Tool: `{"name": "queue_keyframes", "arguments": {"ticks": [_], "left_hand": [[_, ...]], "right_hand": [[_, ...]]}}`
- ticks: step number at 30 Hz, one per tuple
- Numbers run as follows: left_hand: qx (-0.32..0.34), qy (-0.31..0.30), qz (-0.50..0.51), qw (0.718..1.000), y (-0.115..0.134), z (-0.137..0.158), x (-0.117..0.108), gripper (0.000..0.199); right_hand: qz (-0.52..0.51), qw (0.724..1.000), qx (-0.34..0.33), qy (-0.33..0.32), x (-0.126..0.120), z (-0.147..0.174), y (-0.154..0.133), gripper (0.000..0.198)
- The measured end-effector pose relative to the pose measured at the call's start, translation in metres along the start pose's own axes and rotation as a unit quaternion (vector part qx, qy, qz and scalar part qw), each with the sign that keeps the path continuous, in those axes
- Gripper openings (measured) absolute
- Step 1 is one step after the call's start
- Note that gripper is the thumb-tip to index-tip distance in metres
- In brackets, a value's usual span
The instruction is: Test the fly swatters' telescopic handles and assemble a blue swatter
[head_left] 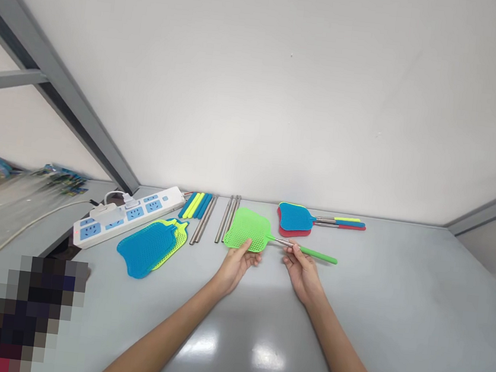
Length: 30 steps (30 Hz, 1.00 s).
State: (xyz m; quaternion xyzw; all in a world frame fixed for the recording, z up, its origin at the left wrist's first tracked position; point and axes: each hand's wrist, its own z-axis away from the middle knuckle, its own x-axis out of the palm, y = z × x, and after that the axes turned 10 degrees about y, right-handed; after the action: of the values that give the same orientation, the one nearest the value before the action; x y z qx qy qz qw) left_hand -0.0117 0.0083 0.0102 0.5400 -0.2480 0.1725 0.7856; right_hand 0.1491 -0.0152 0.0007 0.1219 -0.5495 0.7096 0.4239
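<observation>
At the near edge of a green swatter head [248, 227], the L hand [235, 269] grips w/ thumb on top & fingers bent underneath; how far they reach below the mesh is hidden. R hand [303, 275] has thumb & fingertips closed on the same swatter's metal shaft [279, 241], right by the green handle [319, 255], remaining fingers loosely curled. So the swatter's mid-view, held in both hands, head to the L, handle to the R; can't tell if any of it touches the grey table [417, 313].

Just L of & partly behind the green head: a few metal tubes [224, 219] lying side by side. Next over, more tubes [204, 220], then a row of short blue & yellow sleeves [193, 205]. Nearer the person, blue swatter heads [146, 250] overlap yellow ones [174, 254], all w/o shafts.

Behind the R hand, nr the wall [284, 106]: a pile of swatters [297, 218] w/ shafts & handles, blue on top, red under, yellow showing at the rim; handles point R.

Far L: white power strip [121, 222] set at a slant, w/ a white plug [130, 201] in it. Beyond that, blurred packets [63, 180], contents unclear.
</observation>
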Motion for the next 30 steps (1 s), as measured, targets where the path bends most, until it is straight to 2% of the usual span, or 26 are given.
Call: {"name": "queue_keyframes", "arguments": {"ticks": [7,15,30], "left_hand": [[0.008,0.021,0.02,1.0,-0.0001,-0.0019,-0.0013,0.02],[-0.025,0.019,0.017,0.999,0.0044,-0.0016,0.0013,0.016],[-0.034,0.02,0.008,0.999,0.0044,-0.0019,0.0017,0.017]], "right_hand": [[-0.005,0.999,0.016,-0.044,-0.0003,0.0008,-0.0025,0.019],[0.002,0.999,0.024,-0.047,0.001,-0.0003,-0.0043,0.019],[0.021,0.998,0.042,-0.047,0.0023,-0.001,-0.009,0.022]]}}
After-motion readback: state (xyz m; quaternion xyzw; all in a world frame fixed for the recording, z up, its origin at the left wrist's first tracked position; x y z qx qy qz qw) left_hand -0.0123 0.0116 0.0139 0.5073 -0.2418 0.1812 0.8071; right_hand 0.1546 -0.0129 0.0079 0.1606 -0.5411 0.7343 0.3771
